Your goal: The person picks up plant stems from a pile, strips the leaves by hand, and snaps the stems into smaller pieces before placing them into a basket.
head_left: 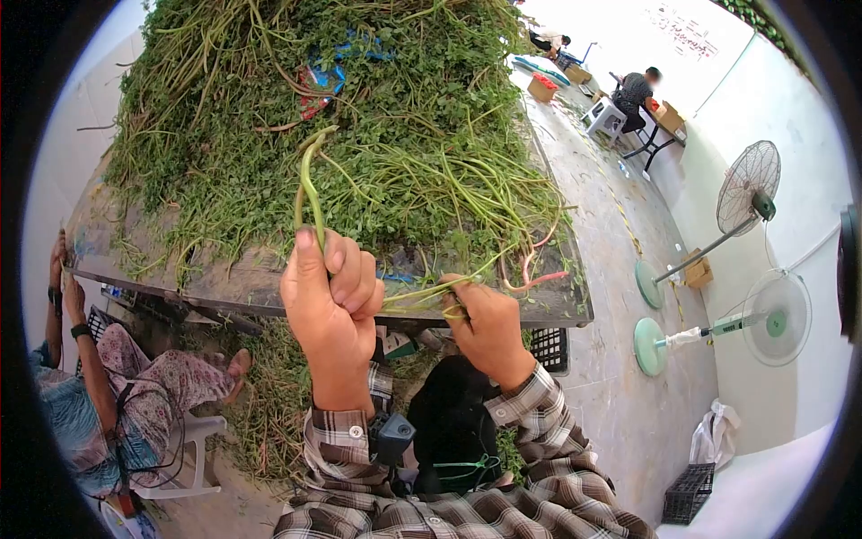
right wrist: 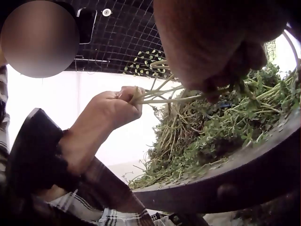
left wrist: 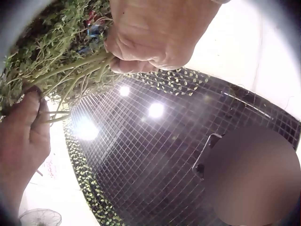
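In the head view my left hand [head_left: 334, 301] grips several green stems [head_left: 312, 184], its thumb pointing up along them. Other stems [head_left: 413, 298] stretch from this fist across to my right hand [head_left: 485, 328], whose thumb and fingers pinch them. Both hands are above the table's near edge, in front of a big heap of leafy greens [head_left: 377, 162]. The left wrist view shows the stems [left wrist: 75, 70] spanning between both hands. From the right wrist, the stems [right wrist: 164, 98] run between the two hands; the right fingertips are in shadow.
The dark tabletop [head_left: 224, 292] carries the heap, with a blue and red wrapper [head_left: 325, 83] in it. A seated person [head_left: 99, 386] is at the left. Greens [head_left: 269, 404] lie on the floor. Two fans [head_left: 750, 189] and a black crate [head_left: 688, 493] stand at the right.
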